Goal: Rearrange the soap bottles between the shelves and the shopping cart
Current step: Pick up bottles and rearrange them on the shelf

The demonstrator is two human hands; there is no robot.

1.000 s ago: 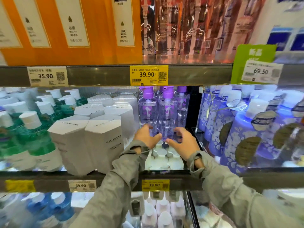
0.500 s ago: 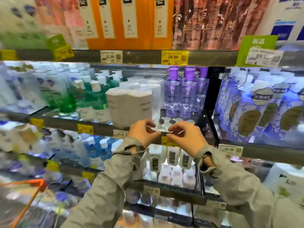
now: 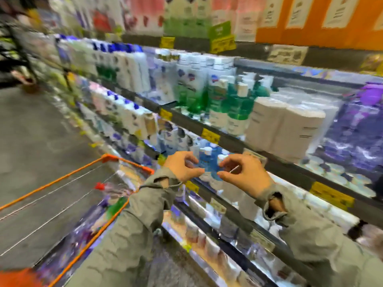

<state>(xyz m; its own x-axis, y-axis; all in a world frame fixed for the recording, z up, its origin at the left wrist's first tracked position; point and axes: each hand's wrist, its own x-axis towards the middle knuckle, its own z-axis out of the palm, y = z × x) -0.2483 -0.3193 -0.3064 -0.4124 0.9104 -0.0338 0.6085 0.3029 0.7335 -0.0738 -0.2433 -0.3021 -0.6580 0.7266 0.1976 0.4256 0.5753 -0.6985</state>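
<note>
Hovering close together, the left hand point(image 3: 182, 166) and right hand point(image 3: 246, 175) curl their fingers; blur hides whether they pinch anything. The shopping cart point(image 3: 108, 158) sits left, its contents smeared. Beyond, soap bottles point(image 3: 234, 108) crowd the shelves point(image 3: 234, 143).

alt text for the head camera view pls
A person's left hand and right hand, fingers curled and close together, are raised before blurred store shelves packed with soap bottles; whether they hold anything is unclear. An orange-rimmed shopping cart stands at lower left.
</note>
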